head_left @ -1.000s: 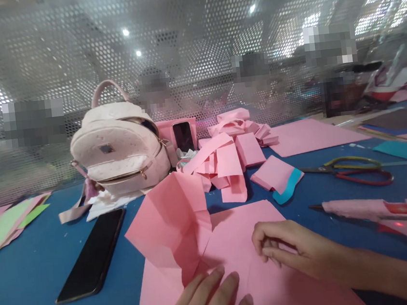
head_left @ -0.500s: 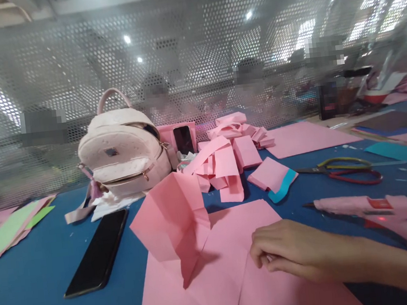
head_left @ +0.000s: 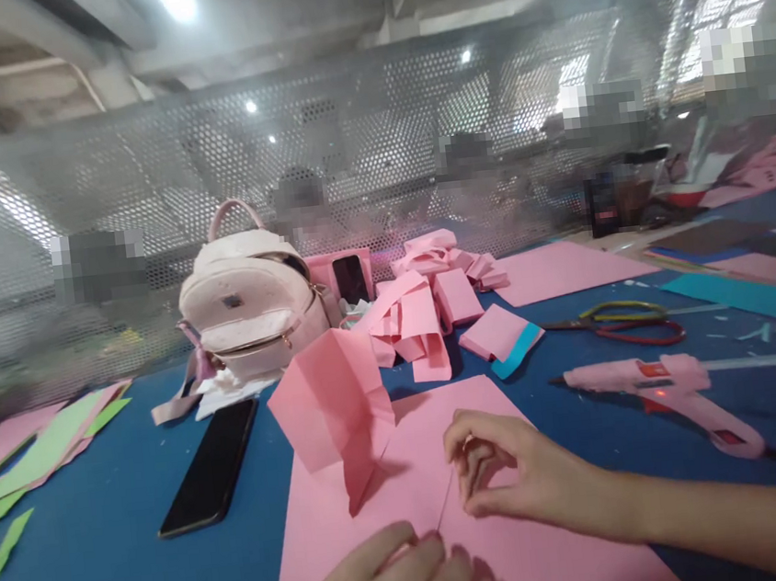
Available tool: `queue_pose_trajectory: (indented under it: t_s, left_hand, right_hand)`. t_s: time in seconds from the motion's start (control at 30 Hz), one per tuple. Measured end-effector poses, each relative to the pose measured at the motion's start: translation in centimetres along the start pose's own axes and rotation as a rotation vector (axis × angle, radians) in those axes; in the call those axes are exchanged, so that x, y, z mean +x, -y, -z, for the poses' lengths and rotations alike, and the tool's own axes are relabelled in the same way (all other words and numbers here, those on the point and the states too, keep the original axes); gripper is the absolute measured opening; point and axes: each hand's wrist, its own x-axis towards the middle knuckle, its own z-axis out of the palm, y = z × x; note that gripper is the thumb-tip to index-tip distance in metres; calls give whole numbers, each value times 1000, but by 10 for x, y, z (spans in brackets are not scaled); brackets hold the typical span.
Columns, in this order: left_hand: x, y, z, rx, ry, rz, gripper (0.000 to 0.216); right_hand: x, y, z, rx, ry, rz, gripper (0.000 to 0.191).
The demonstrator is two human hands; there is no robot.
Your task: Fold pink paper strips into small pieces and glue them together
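A large pink paper sheet (head_left: 504, 542) lies in front of me with a straight line, an edge or crease, running between my hands. My left hand (head_left: 411, 579) rests low on it with curled fingers; whatever is in them is hidden. To the right, my right hand (head_left: 503, 463) is over the sheet, fingers loosely bent and thumb apart from them, with nothing visible between. A folded pink paper piece (head_left: 335, 412) stands upright on the sheet's left part. A pink glue gun (head_left: 668, 390) with a red light lies right of my right hand.
Scissors (head_left: 623, 321), a pink paper piece with a blue strip (head_left: 497, 339) and a heap of folded pink strips (head_left: 418, 310) lie beyond. On the left are a black phone (head_left: 209, 471), a pale backpack (head_left: 250, 296) and green paper (head_left: 50, 446). A perforated metal screen (head_left: 378, 134) stands behind.
My left hand has come into view at the bottom. My right hand has shifted slightly left, its thumb now apart from its fingers. The view has tilted up and turned a little.
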Motion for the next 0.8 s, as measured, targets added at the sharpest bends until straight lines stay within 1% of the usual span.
queue_pose_trajectory:
  t_s: [0.07, 0.17, 0.23, 0.37, 0.47, 0.53, 0.6, 0.67, 0.7, 0.77, 0.8]
  left_hand:
    - [8, 4, 4, -89, -5, 47, 18]
    - [15, 7, 9, -196, 112, 130, 27]
    - [16, 6, 10, -230, 176, 143, 31]
    - [18, 1, 14, -121, 204, 101, 31]
    - [20, 2, 21, -19, 237, 100, 29]
    - [19, 3, 26, 31, 261, 134, 26]
    - [16, 3, 31, 50, 323, 156, 22]
    - [10, 0, 36, 48, 374, 124, 18]
    - [6, -2, 38, 38, 380, 79, 16]
    - [-3, -8, 46, 24, 335, -29, 19]
    - [-7, -12, 52, -61, 349, -81, 17]
  right_hand:
    - [-3, 6, -9, 42, 21, -28, 36]
    - [-10, 13, -23, 63, 36, -35, 37]
    - [-13, 14, -32, 108, 20, -44, 43]
    - [-13, 14, -42, 235, 0, -30, 54]
    - [-14, 21, -44, 388, 26, -18, 54]
    - [-17, 32, -43, 517, 60, -87, 55]
    - [-23, 45, -43, 587, 101, -195, 53]
    - [-28, 53, -44, 621, 155, -237, 50]
    - [-31, 55, -45, 630, 194, -239, 50]
    - [-36, 51, -48, 609, 296, -244, 57]
    - [-38, 48, -49, 591, 358, -249, 64]
